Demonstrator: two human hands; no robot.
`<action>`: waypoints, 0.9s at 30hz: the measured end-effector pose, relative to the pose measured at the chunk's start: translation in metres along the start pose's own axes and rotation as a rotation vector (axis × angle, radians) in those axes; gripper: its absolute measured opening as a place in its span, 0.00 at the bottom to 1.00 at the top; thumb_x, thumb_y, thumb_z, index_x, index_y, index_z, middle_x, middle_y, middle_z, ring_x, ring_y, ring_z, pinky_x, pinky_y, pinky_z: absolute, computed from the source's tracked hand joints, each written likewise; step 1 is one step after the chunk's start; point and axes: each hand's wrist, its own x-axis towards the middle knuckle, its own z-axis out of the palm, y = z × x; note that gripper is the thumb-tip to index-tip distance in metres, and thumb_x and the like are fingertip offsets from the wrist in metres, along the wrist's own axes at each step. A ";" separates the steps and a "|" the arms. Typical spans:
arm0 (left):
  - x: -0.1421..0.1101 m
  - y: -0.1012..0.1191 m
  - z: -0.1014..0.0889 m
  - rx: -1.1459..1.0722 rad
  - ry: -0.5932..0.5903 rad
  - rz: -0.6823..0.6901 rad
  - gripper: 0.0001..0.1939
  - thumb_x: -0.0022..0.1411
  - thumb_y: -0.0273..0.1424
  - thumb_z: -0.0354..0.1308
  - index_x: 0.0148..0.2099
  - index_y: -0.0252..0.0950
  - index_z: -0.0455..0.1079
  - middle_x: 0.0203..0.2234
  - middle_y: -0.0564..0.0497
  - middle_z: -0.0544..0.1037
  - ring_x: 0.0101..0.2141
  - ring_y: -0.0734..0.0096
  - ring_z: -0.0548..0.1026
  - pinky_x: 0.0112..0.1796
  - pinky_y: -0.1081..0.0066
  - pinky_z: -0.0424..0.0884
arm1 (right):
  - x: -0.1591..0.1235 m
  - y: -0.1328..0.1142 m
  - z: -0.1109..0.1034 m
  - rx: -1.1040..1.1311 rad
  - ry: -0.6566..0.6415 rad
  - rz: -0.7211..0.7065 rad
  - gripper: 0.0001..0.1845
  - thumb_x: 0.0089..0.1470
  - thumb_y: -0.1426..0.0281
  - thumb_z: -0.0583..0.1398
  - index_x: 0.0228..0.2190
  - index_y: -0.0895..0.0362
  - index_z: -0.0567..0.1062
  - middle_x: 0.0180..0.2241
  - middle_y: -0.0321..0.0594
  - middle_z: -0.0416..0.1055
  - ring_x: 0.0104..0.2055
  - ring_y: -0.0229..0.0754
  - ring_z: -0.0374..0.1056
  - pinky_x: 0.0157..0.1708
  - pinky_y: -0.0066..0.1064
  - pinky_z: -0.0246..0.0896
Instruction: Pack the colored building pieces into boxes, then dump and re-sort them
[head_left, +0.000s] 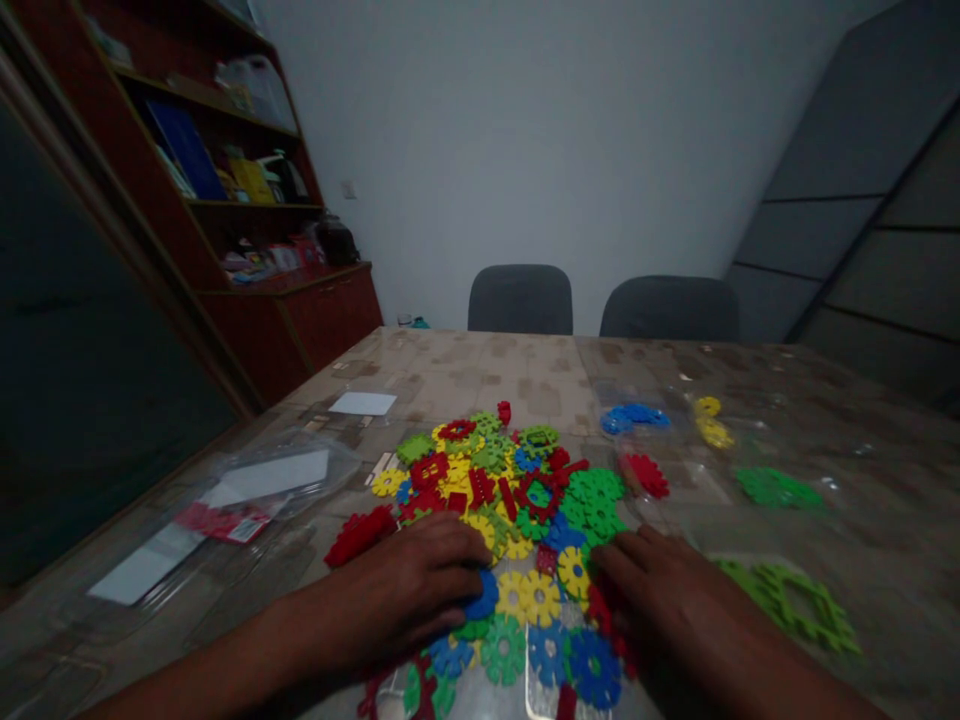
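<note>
A heap of coloured plastic gear-shaped pieces [517, 490] in red, yellow, green and blue lies on the table [480, 370] in front of me. My left hand [409, 590] rests palm down on the near left edge of the heap, fingers bent over a blue piece [482, 600]. Palm down at the near right edge lies my right hand [652, 590], fingers stretched flat beside a yellow gear [574, 572]. More gears lie between my wrists, among them a blue one [592, 665].
Small sorted groups sit to the right: blue pieces [634, 417], yellow pieces [711, 425], a red piece [646, 475], green pieces [776, 490], and a green ring [802, 605]. A clear plastic bag [240, 500] with papers lies left. Two chairs [600, 300] stand behind the table; shelves [225, 180] at left.
</note>
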 end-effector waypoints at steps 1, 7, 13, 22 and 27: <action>0.000 0.000 0.000 -0.004 0.002 0.006 0.09 0.72 0.30 0.52 0.50 0.36 0.71 0.50 0.43 0.75 0.49 0.61 0.73 0.56 0.58 0.68 | -0.001 -0.002 -0.002 0.026 -0.051 0.034 0.10 0.54 0.75 0.63 0.39 0.54 0.77 0.37 0.44 0.76 0.37 0.51 0.71 0.34 0.41 0.64; -0.001 -0.001 0.000 -0.010 0.012 0.006 0.10 0.72 0.30 0.52 0.51 0.36 0.71 0.51 0.43 0.75 0.50 0.60 0.72 0.56 0.58 0.68 | -0.006 -0.016 -0.008 0.052 -0.144 0.120 0.19 0.48 0.73 0.65 0.45 0.56 0.76 0.42 0.50 0.75 0.41 0.56 0.71 0.38 0.47 0.67; 0.000 -0.001 -0.001 -0.008 -0.026 0.003 0.08 0.71 0.29 0.53 0.49 0.36 0.71 0.51 0.43 0.75 0.50 0.60 0.72 0.56 0.57 0.69 | -0.012 -0.010 -0.009 0.004 0.013 0.102 0.11 0.51 0.71 0.62 0.40 0.53 0.76 0.36 0.46 0.75 0.34 0.51 0.72 0.30 0.39 0.66; 0.000 0.001 0.000 -0.002 -0.021 -0.013 0.08 0.71 0.28 0.54 0.49 0.37 0.71 0.51 0.44 0.75 0.49 0.60 0.72 0.55 0.58 0.69 | -0.016 -0.014 0.010 0.016 0.101 0.039 0.12 0.46 0.74 0.62 0.36 0.54 0.75 0.37 0.45 0.75 0.33 0.47 0.71 0.28 0.34 0.67; 0.001 0.001 -0.001 -0.012 -0.017 -0.007 0.07 0.71 0.28 0.54 0.48 0.36 0.71 0.50 0.44 0.75 0.48 0.61 0.72 0.56 0.58 0.69 | -0.015 0.020 -0.025 0.073 0.201 0.106 0.15 0.54 0.68 0.60 0.44 0.53 0.74 0.40 0.46 0.72 0.35 0.46 0.71 0.31 0.35 0.66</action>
